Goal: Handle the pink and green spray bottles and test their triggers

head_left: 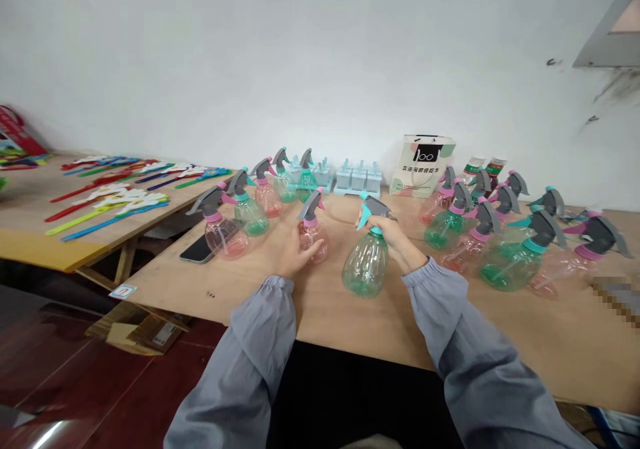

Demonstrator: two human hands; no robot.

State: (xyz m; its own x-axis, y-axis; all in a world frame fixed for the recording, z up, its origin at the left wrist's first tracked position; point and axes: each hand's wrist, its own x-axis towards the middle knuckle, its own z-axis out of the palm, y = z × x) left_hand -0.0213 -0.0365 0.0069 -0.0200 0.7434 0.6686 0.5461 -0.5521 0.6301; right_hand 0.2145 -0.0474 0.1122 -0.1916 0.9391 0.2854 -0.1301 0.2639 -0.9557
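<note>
My left hand is wrapped round the body of a pink spray bottle, which stands upright on the table with a grey and pink head. To its right, my right hand grips the neck and head of a green spray bottle, whose trigger is turquoise. This green bottle is nearer to me, and I cannot tell whether its base touches the wood. Left of my hands stand several more spray bottles in pink and green. Another group of spray bottles is crowded beyond my right hand.
Light blue ice-pop moulds and a paper bag stand along the wall. A phone lies behind a pink bottle on the wooden table. Colourful plastic sticks cover part of a second table at left.
</note>
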